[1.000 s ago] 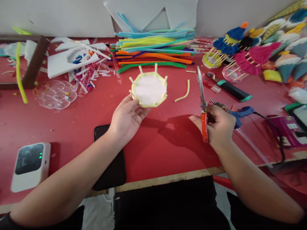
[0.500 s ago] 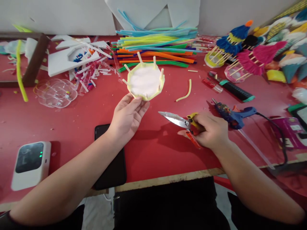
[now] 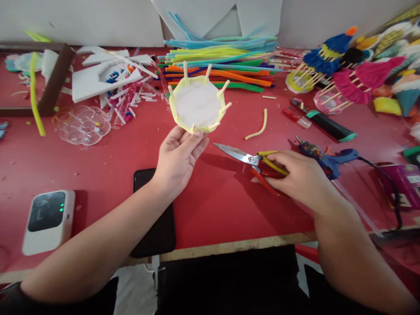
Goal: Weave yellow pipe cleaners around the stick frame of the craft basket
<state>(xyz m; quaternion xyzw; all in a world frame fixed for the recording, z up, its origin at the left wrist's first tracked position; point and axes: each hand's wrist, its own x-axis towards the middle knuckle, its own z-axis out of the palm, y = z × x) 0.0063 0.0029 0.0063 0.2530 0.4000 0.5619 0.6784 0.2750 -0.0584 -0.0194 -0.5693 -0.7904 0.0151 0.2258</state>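
My left hand [image 3: 179, 158] holds up a white foam disc [image 3: 197, 104] by its near edge; the disc has a yellow rim and several short wooden sticks standing round it. My right hand [image 3: 300, 177] rests on the red table [image 3: 98, 166], its fingers on the red and yellow handles of a pair of scissors [image 3: 252, 162] that lie flat with the blades pointing left. A blue glue gun [image 3: 328, 155] lies just right of that hand. A short yellow strip [image 3: 257, 127] lies between the disc and the scissors.
A pile of coloured strips [image 3: 219, 63] lies at the back. White foam scraps [image 3: 105, 78] and clear plastic cups [image 3: 82, 129] sit at the left. Finished feathered pieces [image 3: 344, 72] crowd the right. A black phone [image 3: 154, 227] and a white device [image 3: 47, 221] lie near the front edge.
My right hand swung the scissors from upright down onto the table and loosened on them. My left hand lifted and tilted the disc a little farther away.
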